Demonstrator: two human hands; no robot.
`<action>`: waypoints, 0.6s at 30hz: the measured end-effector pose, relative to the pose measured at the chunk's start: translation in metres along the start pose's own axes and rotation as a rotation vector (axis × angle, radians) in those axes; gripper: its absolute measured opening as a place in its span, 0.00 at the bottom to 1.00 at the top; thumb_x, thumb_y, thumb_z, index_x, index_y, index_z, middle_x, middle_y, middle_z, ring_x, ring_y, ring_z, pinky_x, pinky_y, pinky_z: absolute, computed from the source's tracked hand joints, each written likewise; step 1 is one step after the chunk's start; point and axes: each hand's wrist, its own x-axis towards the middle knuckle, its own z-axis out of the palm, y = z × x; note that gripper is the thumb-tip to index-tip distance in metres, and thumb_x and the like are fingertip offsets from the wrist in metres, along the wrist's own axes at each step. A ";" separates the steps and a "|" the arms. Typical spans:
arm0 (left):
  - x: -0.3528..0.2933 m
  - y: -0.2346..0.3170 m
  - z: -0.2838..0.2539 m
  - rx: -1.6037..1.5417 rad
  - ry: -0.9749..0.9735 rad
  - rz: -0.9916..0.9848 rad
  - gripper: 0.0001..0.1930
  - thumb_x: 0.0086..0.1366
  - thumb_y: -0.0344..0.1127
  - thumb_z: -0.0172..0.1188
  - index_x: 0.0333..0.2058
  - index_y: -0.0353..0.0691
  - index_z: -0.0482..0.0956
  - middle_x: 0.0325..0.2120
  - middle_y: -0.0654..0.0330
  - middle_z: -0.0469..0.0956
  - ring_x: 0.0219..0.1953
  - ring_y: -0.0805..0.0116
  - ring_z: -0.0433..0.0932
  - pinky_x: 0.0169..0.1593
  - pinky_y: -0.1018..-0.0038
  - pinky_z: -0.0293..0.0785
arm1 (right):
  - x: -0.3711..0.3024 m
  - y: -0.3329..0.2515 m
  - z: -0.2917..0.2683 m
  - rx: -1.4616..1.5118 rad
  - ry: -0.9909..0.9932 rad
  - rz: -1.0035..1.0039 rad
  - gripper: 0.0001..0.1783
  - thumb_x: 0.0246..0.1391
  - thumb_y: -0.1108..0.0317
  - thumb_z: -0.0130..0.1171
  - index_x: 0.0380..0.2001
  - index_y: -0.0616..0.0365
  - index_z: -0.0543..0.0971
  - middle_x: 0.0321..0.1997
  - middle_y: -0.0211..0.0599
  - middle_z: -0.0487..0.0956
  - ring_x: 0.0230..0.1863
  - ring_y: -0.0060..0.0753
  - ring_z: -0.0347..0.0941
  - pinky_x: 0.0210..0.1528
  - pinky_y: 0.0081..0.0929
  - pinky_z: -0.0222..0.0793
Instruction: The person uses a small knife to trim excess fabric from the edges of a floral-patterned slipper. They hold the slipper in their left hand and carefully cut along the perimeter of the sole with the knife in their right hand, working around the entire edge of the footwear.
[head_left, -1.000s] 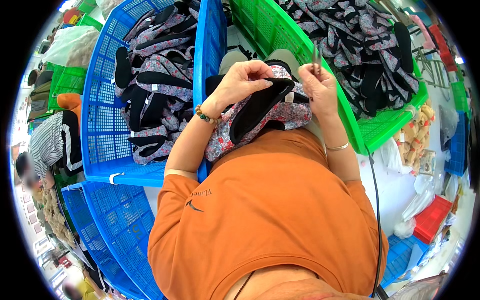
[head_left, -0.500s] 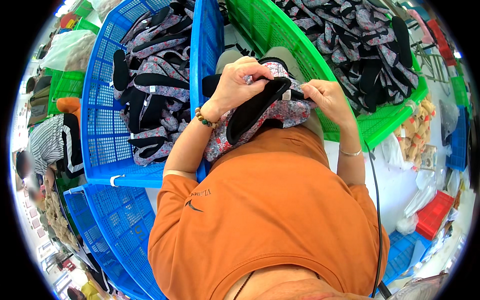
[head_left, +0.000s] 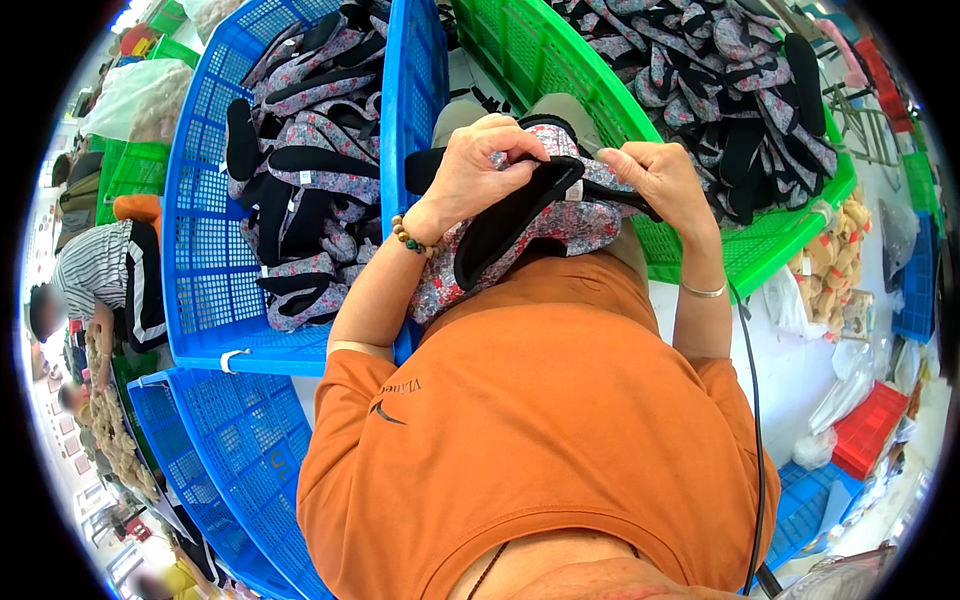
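A floral grey-and-red slipper [head_left: 590, 222] with black lining and trim lies across my lap, its dark opening turned up. My left hand [head_left: 482, 170] is closed in a pinch on the black edge near the top of the opening. At the slipper's right side, my right hand [head_left: 662, 182] has its fingers curled at the fabric and its thumb on top; the fingertips are partly hidden. A small pale label shows between the hands. More floral fabric and a black sole stick out beneath my left hand and wrist.
Left of me stands a blue basket [head_left: 200, 230] of floral slippers; a green basket [head_left: 610, 85] of similar pieces stands front right. Stacked blue baskets [head_left: 240, 470] are at lower left. A black cable [head_left: 755, 420] hangs at my right. A person in stripes [head_left: 95, 265] bends at far left.
My right hand has shifted slightly up and right, its thumb now raised, and the slipper's right edge is drawn out further. My left hand stays put. The person in stripes has moved a little.
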 end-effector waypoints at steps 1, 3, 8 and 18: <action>0.000 0.000 0.000 -0.004 0.001 -0.007 0.09 0.46 0.20 0.58 0.27 0.38 0.80 0.20 0.65 0.72 0.24 0.76 0.69 0.30 0.80 0.66 | 0.000 0.001 0.002 0.018 0.054 -0.008 0.24 0.54 0.50 0.56 0.19 0.63 0.77 0.11 0.36 0.66 0.14 0.23 0.57 0.18 0.24 0.54; -0.001 -0.002 0.000 -0.048 -0.006 -0.046 0.08 0.47 0.20 0.58 0.27 0.38 0.80 0.21 0.65 0.72 0.25 0.77 0.69 0.31 0.80 0.66 | -0.002 0.002 0.007 0.147 0.108 -0.007 0.22 0.54 0.52 0.57 0.21 0.64 0.78 0.12 0.32 0.67 0.15 0.20 0.58 0.18 0.22 0.54; -0.002 -0.014 0.001 -0.358 0.042 -0.136 0.03 0.54 0.23 0.60 0.29 0.36 0.80 0.23 0.66 0.75 0.26 0.79 0.71 0.31 0.81 0.68 | -0.002 -0.004 0.036 0.425 0.013 0.113 0.18 0.50 0.58 0.63 0.21 0.64 0.76 0.14 0.23 0.64 0.19 0.13 0.56 0.20 0.17 0.52; 0.000 -0.031 -0.033 -0.440 0.294 -0.367 0.12 0.58 0.27 0.59 0.43 0.34 0.77 0.35 0.62 0.78 0.38 0.78 0.75 0.44 0.82 0.69 | 0.000 -0.002 0.053 0.491 0.141 0.036 0.19 0.52 0.65 0.61 0.15 0.60 0.67 0.15 0.18 0.59 0.20 0.12 0.50 0.20 0.17 0.46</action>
